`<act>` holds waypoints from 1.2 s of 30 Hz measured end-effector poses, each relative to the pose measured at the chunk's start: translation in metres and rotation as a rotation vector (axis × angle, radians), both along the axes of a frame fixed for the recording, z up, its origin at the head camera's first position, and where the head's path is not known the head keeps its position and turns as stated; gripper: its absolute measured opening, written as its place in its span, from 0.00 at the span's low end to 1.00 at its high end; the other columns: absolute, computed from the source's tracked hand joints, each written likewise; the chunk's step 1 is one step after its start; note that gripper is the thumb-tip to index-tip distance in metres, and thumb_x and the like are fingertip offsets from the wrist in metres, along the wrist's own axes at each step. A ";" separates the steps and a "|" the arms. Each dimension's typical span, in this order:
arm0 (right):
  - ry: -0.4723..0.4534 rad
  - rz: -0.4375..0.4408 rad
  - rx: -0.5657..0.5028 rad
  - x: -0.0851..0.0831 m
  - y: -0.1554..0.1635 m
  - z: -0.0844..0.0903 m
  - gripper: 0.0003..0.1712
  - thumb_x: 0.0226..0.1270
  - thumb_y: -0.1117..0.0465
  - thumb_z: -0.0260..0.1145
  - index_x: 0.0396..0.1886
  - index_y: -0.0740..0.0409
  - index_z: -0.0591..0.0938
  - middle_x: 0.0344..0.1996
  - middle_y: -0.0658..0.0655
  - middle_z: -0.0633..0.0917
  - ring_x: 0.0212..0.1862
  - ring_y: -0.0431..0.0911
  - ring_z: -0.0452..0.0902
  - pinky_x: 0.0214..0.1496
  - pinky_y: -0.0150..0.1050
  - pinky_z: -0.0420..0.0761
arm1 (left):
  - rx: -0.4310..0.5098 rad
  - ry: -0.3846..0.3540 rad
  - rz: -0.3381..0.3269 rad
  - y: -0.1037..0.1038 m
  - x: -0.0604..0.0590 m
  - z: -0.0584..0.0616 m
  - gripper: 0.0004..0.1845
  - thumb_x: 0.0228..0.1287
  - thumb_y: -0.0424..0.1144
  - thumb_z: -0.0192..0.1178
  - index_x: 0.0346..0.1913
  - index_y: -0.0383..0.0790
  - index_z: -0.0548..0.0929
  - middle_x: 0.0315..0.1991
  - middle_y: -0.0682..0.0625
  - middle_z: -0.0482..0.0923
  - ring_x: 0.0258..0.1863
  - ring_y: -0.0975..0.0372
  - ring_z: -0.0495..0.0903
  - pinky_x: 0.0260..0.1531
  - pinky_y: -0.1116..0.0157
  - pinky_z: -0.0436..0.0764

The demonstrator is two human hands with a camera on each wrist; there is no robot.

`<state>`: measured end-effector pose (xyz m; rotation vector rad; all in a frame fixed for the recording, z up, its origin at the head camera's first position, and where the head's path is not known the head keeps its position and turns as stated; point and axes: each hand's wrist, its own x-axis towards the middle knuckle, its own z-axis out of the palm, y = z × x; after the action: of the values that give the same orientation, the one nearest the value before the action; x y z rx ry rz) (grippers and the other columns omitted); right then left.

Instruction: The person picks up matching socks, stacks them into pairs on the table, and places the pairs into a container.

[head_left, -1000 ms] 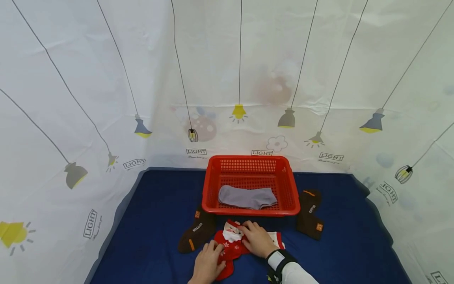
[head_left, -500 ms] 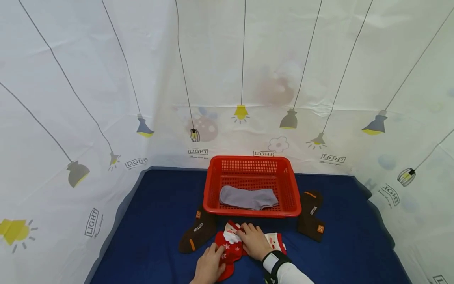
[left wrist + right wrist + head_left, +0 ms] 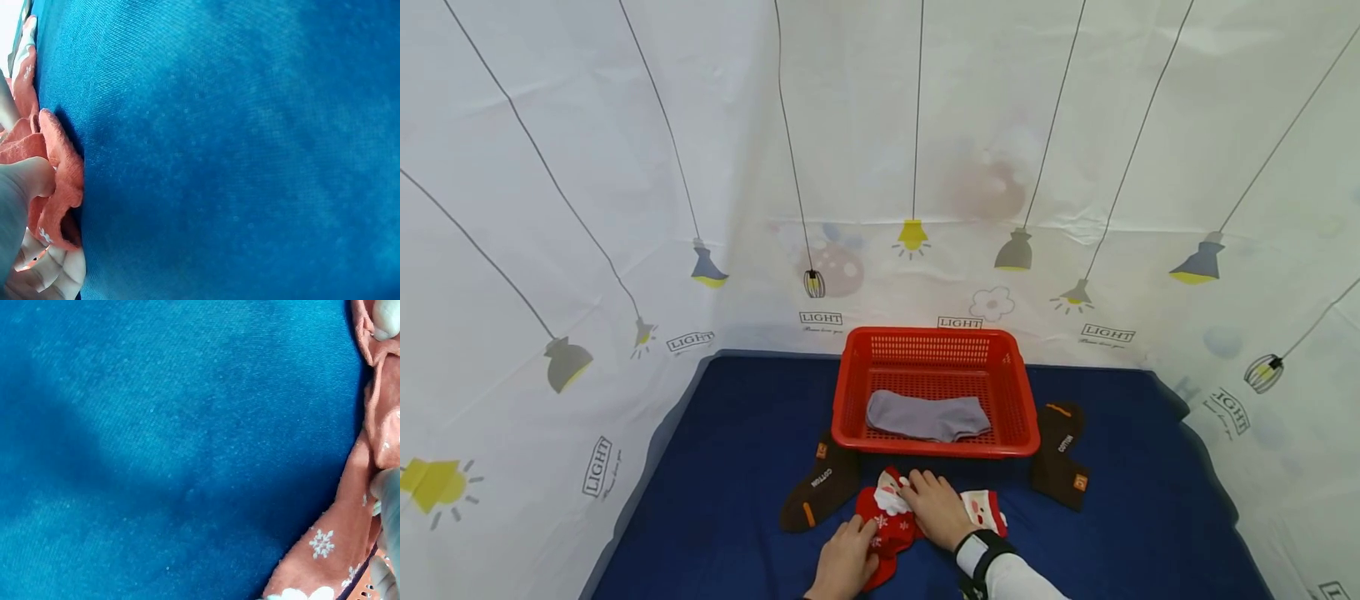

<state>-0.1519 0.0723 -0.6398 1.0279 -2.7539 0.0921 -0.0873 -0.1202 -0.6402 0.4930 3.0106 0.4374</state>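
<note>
Two red Christmas socks with Santa faces and white snowflakes lie in front of the basket in the head view. My left hand point(image 3: 844, 558) grips the lower part of the left sock point(image 3: 891, 533); in the left wrist view its thumb presses the bunched red cloth point(image 3: 62, 175) against the fingers. My right hand point(image 3: 938, 510) pinches red cloth near that sock's Santa cuff. Under and right of this hand, the other sock point(image 3: 985, 510) shows its Santa cuff, the rest partly hidden. Snowflake-printed cloth point(image 3: 322, 544) hangs below the right thumb in the right wrist view.
Behind the hands stands a red plastic basket point(image 3: 842, 400) with a grey sock point(image 3: 928, 417) in it. One brown sock point(image 3: 826, 487) lies at its front left, another point(image 3: 1060, 454) at its right. Dark blue cloth point(image 3: 722, 467) covers the table, up to the white printed backdrop point(image 3: 760, 167).
My right hand has shifted slightly left, and more of the right sock's Santa cuff shows. The left hand stays nearly in place; the whole head view has drifted a little.
</note>
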 end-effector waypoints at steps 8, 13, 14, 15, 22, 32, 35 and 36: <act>0.056 0.035 -0.034 -0.001 0.003 -0.002 0.13 0.50 0.61 0.67 0.38 0.50 0.77 0.36 0.52 0.74 0.36 0.46 0.69 0.34 0.38 0.72 | 0.044 0.033 -0.021 0.000 0.001 -0.001 0.14 0.42 0.37 0.66 0.36 0.46 0.77 0.24 0.54 0.68 0.20 0.63 0.68 0.17 0.65 0.67; 0.053 0.026 -0.073 0.000 0.005 0.000 0.13 0.49 0.63 0.66 0.37 0.52 0.77 0.34 0.52 0.73 0.34 0.46 0.69 0.33 0.37 0.72 | 0.075 0.093 -0.028 0.000 0.001 0.003 0.13 0.39 0.37 0.66 0.32 0.47 0.76 0.24 0.54 0.69 0.19 0.62 0.70 0.16 0.65 0.68; 0.045 0.019 -0.081 0.000 0.006 0.001 0.13 0.49 0.63 0.66 0.36 0.52 0.77 0.34 0.51 0.73 0.34 0.45 0.69 0.33 0.37 0.72 | 0.080 0.111 -0.029 0.000 0.001 0.005 0.13 0.39 0.37 0.66 0.32 0.47 0.76 0.24 0.54 0.69 0.19 0.62 0.70 0.16 0.65 0.68; 0.040 0.013 -0.089 0.000 0.007 0.002 0.12 0.48 0.63 0.65 0.36 0.52 0.77 0.33 0.51 0.72 0.34 0.45 0.69 0.33 0.37 0.72 | 0.085 0.129 -0.029 -0.001 0.001 0.007 0.13 0.38 0.36 0.66 0.32 0.47 0.76 0.24 0.53 0.69 0.19 0.62 0.71 0.16 0.65 0.68; 0.078 -0.012 -0.189 0.000 0.017 0.010 0.11 0.46 0.64 0.64 0.33 0.53 0.77 0.29 0.51 0.70 0.30 0.45 0.67 0.30 0.36 0.69 | 0.083 0.251 -0.038 -0.003 -0.009 0.018 0.14 0.35 0.37 0.67 0.29 0.48 0.73 0.24 0.54 0.69 0.20 0.61 0.72 0.16 0.66 0.68; 0.115 -0.037 -0.193 0.001 0.040 0.009 0.14 0.42 0.62 0.67 0.32 0.54 0.76 0.28 0.51 0.69 0.29 0.44 0.66 0.31 0.36 0.69 | 0.064 0.281 -0.111 0.001 -0.029 0.030 0.15 0.36 0.38 0.68 0.28 0.50 0.73 0.24 0.55 0.67 0.21 0.63 0.69 0.17 0.69 0.67; 0.116 -0.047 -0.196 0.000 0.045 0.009 0.13 0.42 0.62 0.66 0.33 0.54 0.76 0.28 0.52 0.69 0.29 0.45 0.66 0.30 0.36 0.68 | 0.062 0.291 -0.135 0.005 -0.035 0.030 0.14 0.36 0.38 0.68 0.28 0.50 0.74 0.24 0.56 0.67 0.21 0.63 0.69 0.18 0.69 0.67; 0.117 -0.053 -0.195 0.001 0.047 0.010 0.13 0.42 0.62 0.66 0.32 0.55 0.76 0.28 0.52 0.69 0.28 0.45 0.65 0.30 0.37 0.68 | 0.060 0.290 -0.142 0.006 -0.037 0.030 0.14 0.36 0.38 0.67 0.28 0.50 0.74 0.24 0.56 0.67 0.21 0.63 0.69 0.18 0.69 0.67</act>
<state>-0.1512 0.1193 -0.6301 0.8792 -2.6035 0.2775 -0.1245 -0.1143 -0.6099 0.8367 3.2121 0.4849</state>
